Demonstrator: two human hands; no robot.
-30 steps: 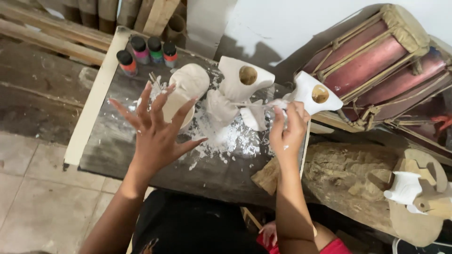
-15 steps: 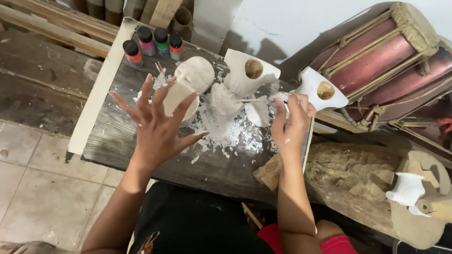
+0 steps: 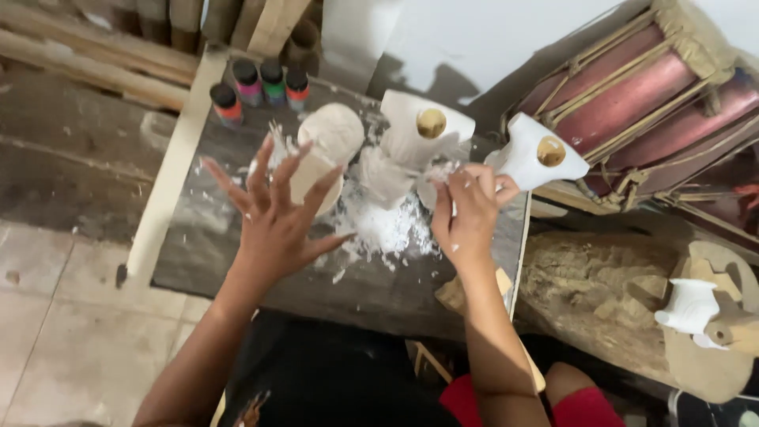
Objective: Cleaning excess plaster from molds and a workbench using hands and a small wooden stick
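spreading left hand (image 3: 277, 217) over white plaster piece (image 3: 324, 154), four paint bottles (image 3: 261, 85) behind

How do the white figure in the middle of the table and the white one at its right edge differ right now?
The middle figure stands in a heap of white scraps; the right figure sits at the table's edge, clear of the heap. The right hand reaches between them, fingers pinched; the spread left hand touches neither. Both are white with a round tan spot on top.
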